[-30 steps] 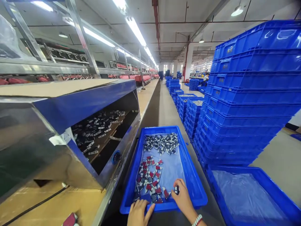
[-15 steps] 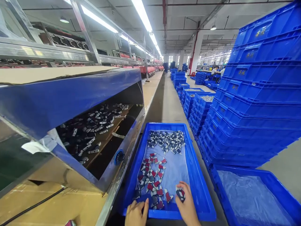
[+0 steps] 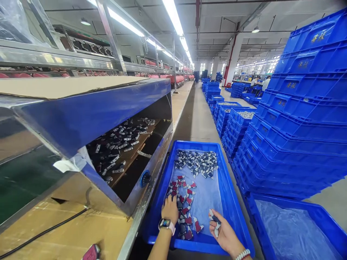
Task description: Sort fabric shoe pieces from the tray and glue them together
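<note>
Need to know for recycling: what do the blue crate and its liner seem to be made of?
The blue crate looks like moulded rigid plastic with a glossy finish; its smooth, formed walls and rim suggest one moulded piece, though the exact plastic can't be told. The liner looks like thin, translucent plastic film, judging by its soft creases and faint sheen.

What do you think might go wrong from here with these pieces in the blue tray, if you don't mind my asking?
The right hand pinches a dark and white piece above the blue liner; it might slip and fall among the other pieces. The left hand presses on the red-marked pile, so it could push pieces across the liner towards the dark pile at the far end of the tray, possibly mixing the two.
</note>
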Demonstrator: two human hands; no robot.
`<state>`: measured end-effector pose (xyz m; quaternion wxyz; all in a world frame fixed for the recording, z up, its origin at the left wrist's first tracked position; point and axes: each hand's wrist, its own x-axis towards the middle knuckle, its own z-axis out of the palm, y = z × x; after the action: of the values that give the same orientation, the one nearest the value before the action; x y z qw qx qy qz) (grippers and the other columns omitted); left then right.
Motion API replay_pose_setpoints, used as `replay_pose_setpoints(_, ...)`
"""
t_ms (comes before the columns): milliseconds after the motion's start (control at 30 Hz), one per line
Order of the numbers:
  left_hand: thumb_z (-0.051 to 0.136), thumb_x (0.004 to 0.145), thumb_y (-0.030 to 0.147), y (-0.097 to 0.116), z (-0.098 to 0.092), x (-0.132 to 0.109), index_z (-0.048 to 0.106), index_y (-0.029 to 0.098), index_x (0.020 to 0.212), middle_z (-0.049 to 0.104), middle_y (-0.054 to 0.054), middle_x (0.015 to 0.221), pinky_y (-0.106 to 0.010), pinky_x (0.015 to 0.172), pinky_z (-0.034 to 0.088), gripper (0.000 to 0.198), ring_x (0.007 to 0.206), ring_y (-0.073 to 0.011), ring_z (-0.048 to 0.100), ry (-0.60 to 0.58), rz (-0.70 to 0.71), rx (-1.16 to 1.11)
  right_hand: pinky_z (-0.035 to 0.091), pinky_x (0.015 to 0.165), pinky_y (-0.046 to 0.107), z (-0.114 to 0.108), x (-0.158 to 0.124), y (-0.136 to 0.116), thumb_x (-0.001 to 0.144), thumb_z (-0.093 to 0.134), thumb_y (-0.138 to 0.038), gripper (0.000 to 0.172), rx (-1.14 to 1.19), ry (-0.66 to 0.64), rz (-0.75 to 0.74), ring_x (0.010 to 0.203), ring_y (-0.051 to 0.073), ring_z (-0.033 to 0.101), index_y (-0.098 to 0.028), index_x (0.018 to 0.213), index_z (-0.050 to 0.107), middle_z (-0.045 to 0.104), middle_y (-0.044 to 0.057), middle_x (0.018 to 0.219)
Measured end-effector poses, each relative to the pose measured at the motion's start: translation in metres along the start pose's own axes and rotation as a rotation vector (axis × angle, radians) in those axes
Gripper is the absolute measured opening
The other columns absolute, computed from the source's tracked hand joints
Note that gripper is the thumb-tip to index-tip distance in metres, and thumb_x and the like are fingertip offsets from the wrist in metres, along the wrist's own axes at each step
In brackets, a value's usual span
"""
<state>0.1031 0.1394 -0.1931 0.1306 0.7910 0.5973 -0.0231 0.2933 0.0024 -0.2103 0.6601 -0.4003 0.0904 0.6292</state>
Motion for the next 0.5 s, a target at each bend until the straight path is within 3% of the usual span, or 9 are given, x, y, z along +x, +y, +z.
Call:
replay_pose_setpoints(167,0.066,0.091,0.024,-0.010,0.014,0.020,0.051,0.021,0.137,0.045,-0.012,0.148,-0.057,0.104,0.044,0.049,0.131,-0.0337,0.047,-0.112,0.052,-0.011,0.044,0.043,0.019,0.000,0.001,-0.003,0.068,0.085,-0.020,0.023,0.031,-0.005,0.054,0.046,0.006,0.049,-0.014,0.079,0.066,0.060,-0.003,0.065)
replay_pose_setpoints(500,0.070,0.088,0.024,-0.024,0.030,0.010,0.054,0.021,0.133,0.040,-0.011,0.151,-0.054,0.100,0.049,0.048,0.128,-0.0335,0.049,-0.258,0.059,-0.042,0.044,0.046,0.020,0.000,0.001,-0.004,0.070,0.084,-0.022,0.024,-0.002,0.001,0.047,0.048,0.005,0.051,-0.013,0.082,0.065,0.065,-0.002,0.070)
